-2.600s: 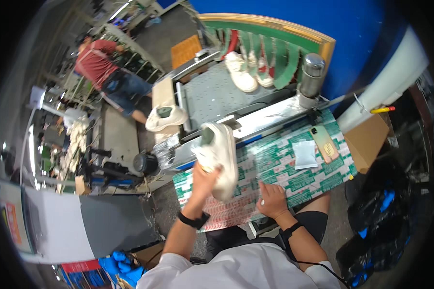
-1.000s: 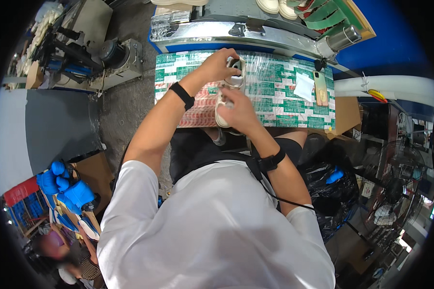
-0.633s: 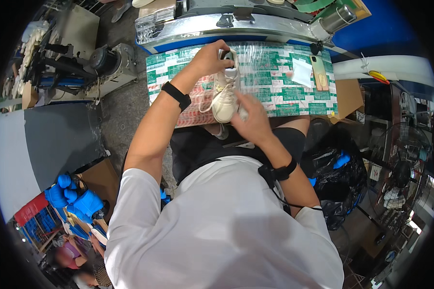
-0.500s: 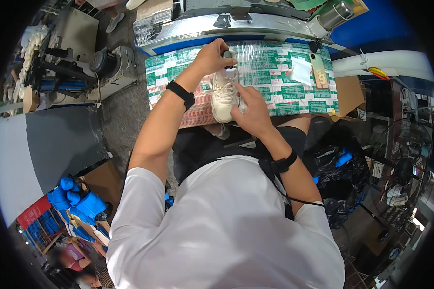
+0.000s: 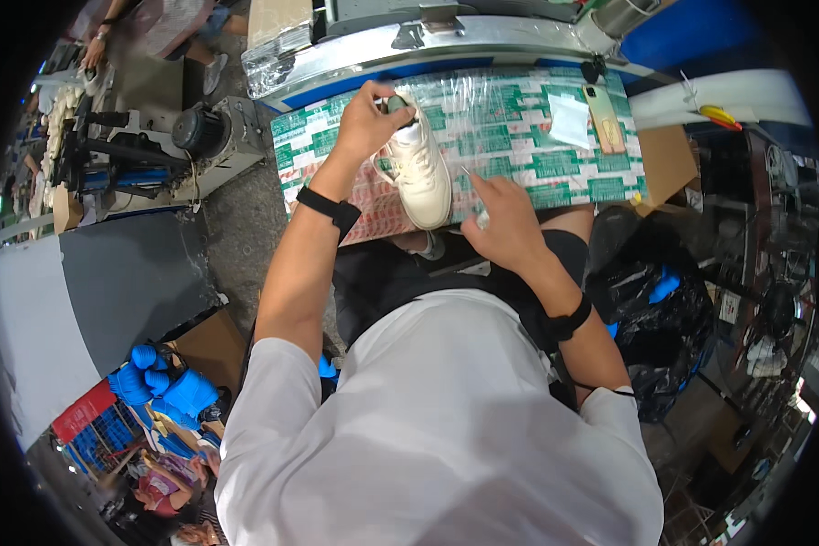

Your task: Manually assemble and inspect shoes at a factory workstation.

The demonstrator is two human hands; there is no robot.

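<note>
A cream lace-up sneaker [image 5: 420,177] stands on the table's patterned covering, toe toward me and slightly tilted. My left hand [image 5: 373,120] is closed on its far end, gripping the collar beside the dark lining. A loose lace loop shows on the shoe's left side. To the right of the toe, and apart from the shoe, is my right hand [image 5: 508,218]. A thin pointed tool [image 5: 467,171] sticks out past its index finger; the rest of it is hidden in the hand. Something whitish shows by the thumb, too small to name.
On the table [image 5: 528,164] lie a white paper [image 5: 569,121] and a phone [image 5: 604,118] at the right. A metal rail [image 5: 364,56] runs behind. Black plastic bags [image 5: 655,337] sit at my right, a motor [image 5: 197,133] at the left. Other people are at far left.
The sneaker has turned, its far end shifting left with my left hand and its toe swinging right. My right hand has come away from the shoe, rightward. A person has appeared at upper left.
</note>
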